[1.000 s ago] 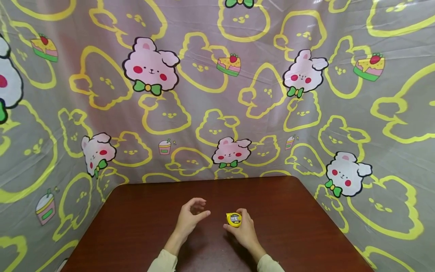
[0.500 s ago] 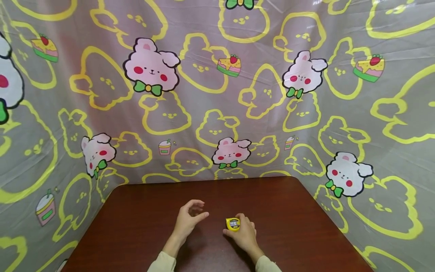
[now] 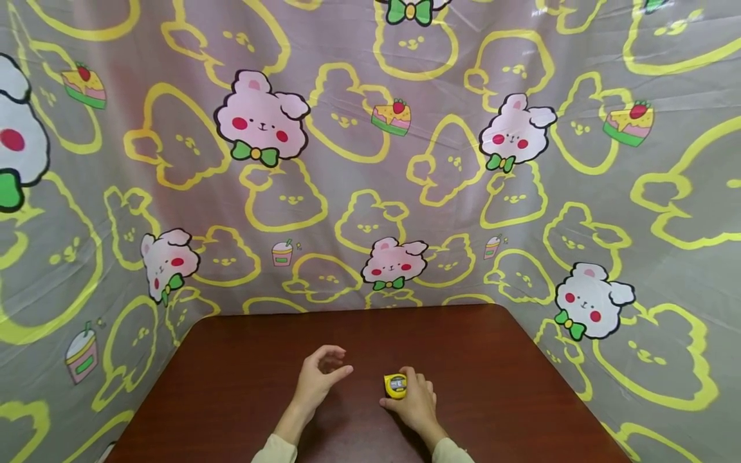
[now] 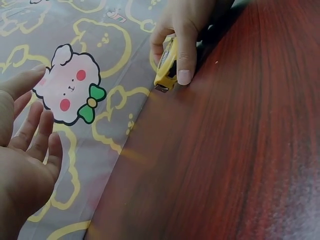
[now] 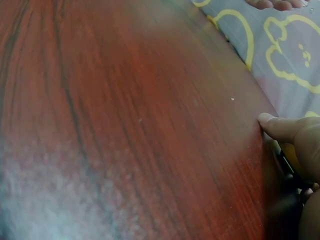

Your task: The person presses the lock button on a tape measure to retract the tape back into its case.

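Observation:
In the head view my right hand (image 3: 415,400) grips a yellow tape measure (image 3: 396,386) between thumb and fingers, low over the table or on it; I cannot tell which. The left wrist view shows the tape's metal end hook (image 4: 161,88) at the case's lower corner, facing my left side. My left hand (image 3: 314,381) is held apart to the left, fingers loosely curved, with nothing in it. Only the thumb and part of the right hand (image 5: 305,145) show in the right wrist view, where they mostly hide the tape measure.
A dark red-brown wooden table (image 3: 255,347) lies under both hands. Grey cloth (image 3: 341,167) printed with yellow outlines and white rabbit faces hangs around its back and sides.
My right hand has brought the tape measure a little lower and nearer to me, its fingers now more over the case. The left hand has drifted slightly left and nearer. The head view tilts up slightly.

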Motion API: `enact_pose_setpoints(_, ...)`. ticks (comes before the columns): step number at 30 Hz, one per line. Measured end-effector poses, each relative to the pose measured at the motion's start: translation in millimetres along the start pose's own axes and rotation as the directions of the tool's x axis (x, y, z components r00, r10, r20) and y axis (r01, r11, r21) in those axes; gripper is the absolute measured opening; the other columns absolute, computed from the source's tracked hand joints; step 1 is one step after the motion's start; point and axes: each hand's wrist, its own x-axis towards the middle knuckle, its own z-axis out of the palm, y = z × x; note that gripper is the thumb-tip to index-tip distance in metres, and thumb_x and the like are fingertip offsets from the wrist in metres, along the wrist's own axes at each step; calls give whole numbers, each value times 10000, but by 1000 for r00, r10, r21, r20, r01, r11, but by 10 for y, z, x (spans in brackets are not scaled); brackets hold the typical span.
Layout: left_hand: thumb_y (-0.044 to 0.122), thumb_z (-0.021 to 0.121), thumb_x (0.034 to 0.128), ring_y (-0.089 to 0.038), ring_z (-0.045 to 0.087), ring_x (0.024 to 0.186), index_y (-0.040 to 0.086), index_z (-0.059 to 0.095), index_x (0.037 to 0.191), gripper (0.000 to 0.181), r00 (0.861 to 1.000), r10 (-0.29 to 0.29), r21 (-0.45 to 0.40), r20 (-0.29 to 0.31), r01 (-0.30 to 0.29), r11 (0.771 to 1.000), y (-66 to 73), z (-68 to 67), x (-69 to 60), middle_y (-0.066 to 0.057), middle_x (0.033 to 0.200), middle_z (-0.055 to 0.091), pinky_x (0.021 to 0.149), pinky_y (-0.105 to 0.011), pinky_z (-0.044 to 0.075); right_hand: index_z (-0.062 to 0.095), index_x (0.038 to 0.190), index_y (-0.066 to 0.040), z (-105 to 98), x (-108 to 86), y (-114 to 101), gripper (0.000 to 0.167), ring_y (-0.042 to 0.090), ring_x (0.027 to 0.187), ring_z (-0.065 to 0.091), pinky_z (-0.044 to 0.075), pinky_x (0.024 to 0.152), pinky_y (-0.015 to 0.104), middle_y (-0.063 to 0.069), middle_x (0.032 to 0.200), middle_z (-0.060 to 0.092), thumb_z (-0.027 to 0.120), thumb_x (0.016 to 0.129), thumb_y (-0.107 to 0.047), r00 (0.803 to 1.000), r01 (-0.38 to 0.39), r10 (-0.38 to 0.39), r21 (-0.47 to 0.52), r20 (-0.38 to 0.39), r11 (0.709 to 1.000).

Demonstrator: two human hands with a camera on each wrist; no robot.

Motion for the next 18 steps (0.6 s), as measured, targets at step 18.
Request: enact_pose_setpoints(18,-13,859,814,-291,659,928,34,710,1074,303,997,53,-18,-50,-54,998,28,-79,-21,-72,1026,708,782,-289,529,531,1357,-104,-77,73,-34,900,371,1015,517,389,831,567,153,1152,565,1001,625,-334,997,4,-8,61,74,998)
